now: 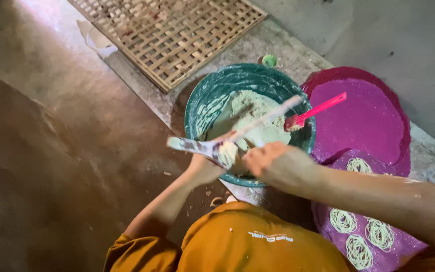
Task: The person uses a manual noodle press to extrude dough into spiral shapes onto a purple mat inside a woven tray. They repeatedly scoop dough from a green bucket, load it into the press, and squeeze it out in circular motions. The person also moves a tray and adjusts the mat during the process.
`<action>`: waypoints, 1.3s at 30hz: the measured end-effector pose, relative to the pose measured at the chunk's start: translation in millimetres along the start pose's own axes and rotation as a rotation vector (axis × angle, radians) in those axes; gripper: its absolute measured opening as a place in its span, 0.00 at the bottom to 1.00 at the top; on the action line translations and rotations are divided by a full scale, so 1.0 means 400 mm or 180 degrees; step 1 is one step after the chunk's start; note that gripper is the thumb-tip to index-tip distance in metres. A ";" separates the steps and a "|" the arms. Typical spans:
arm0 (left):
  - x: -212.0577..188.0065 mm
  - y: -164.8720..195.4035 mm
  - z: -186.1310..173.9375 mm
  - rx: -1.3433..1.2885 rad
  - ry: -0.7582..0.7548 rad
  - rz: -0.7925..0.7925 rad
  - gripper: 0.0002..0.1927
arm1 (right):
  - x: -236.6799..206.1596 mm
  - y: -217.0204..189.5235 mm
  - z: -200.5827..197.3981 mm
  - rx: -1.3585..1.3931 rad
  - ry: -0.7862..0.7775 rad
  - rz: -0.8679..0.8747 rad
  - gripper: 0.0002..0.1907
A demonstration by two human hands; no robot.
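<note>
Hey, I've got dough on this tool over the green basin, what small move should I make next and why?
Probably scrape the dough lump off the flat tool with the right hand so it drops into the green basin; the left hand holds the tool over the rim.

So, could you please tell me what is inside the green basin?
The basin holds a mound of pale dough, with a pink spatula resting at its right rim. Both hands and a dough-smeared flat tool cover its near part, so the bottom there is hidden.
</note>
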State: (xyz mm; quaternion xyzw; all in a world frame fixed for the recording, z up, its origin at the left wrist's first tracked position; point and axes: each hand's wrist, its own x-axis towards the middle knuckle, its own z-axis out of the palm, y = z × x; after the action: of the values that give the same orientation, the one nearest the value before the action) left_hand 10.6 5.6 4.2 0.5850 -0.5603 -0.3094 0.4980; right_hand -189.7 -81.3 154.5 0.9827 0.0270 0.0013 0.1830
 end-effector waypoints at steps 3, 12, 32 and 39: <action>-0.009 0.002 -0.073 0.0431 0.0347 -0.0111 0.35 | -0.048 0.044 -0.115 -0.0074 -0.0722 0.0436 0.08; 0.049 0.018 -0.052 0.1400 0.0215 0.0744 0.29 | 0.112 0.007 -0.016 -0.0059 -0.0321 0.0385 0.04; 0.114 0.074 -0.176 0.1788 0.1230 0.1198 0.36 | 0.005 -0.137 0.187 0.3872 0.0942 0.2545 0.27; 0.142 0.066 -0.087 0.2345 0.1454 0.1187 0.37 | -0.014 -0.076 0.278 0.3772 0.1735 0.2594 0.20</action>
State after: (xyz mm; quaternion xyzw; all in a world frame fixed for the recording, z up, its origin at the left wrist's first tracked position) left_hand 43.6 -37.6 50.6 0.6652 -0.6045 0.1414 0.4148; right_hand -195.4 -93.1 39.6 0.8138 -0.2969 0.2962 -0.4022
